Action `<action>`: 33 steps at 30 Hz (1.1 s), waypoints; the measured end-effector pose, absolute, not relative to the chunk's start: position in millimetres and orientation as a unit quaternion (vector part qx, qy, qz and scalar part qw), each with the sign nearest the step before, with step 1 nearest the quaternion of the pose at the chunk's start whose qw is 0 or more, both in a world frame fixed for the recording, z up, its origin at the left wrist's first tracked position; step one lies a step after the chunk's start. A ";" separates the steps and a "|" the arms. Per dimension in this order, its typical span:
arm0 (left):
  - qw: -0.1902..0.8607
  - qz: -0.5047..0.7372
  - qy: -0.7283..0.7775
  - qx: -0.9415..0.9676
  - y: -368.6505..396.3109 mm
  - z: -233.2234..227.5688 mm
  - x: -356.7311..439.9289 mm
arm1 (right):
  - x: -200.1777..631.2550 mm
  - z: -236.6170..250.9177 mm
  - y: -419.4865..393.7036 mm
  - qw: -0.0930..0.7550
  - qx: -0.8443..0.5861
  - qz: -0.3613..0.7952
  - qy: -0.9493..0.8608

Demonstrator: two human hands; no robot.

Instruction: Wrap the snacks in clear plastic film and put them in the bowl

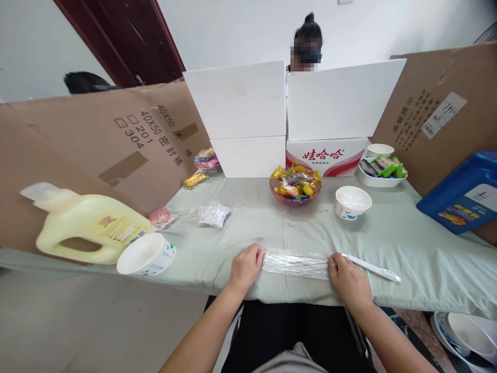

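Observation:
A strip of clear, crinkled plastic film (295,262) stretches between my two hands close to the table's front edge. My left hand (247,267) pinches its left end, and my right hand (349,278) grips the right end. Just beyond my right fingers lies a white plastic handle-like stick (376,268), its near part running behind the hand; I cannot tell whether they touch. Farther back stand a pink glass bowl (295,200) heaped with wrapped candies (297,180) and a white paper bowl (351,207) with clear plastic in it.
At left are a yellow detergent jug (93,223), a tilted paper bowl (149,255), a pink packet (161,217) and a clear bag (214,214). White boxes (248,155) wall off the back, a person's head (308,44) behind them. A blue bottle (462,194) leans at right.

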State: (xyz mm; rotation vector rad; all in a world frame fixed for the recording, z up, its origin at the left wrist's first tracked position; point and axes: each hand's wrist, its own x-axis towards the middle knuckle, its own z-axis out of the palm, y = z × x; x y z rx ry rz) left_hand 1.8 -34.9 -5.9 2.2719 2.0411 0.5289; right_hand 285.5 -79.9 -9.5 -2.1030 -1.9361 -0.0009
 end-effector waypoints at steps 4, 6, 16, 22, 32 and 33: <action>-0.013 0.181 0.648 0.739 -35.9 -7.8 -0.6 | 285.0 -7.7 -79.7 0.127 -0.730 -0.047 -0.670; -0.054 0.220 0.635 0.738 -37.9 -2.2 -0.8 | 285.0 -2.3 -80.3 0.168 -0.706 -0.096 -0.681; -0.013 0.199 0.455 0.868 -63.8 0.2 46.0 | 226.1 -10.9 -83.5 0.185 -0.463 -0.058 -0.865; -0.020 0.102 0.469 0.877 -64.5 -17.2 18.2 | 269.9 -31.9 -86.8 0.134 -0.541 -0.065 -0.827; -0.006 0.172 0.495 0.852 -69.1 6.0 28.9 | 318.6 -27.7 -155.8 0.223 -0.512 -0.097 -0.824; 0.004 0.178 0.494 0.851 -68.7 8.0 34.0 | 322.2 -26.0 -160.0 0.241 -0.512 -0.086 -0.820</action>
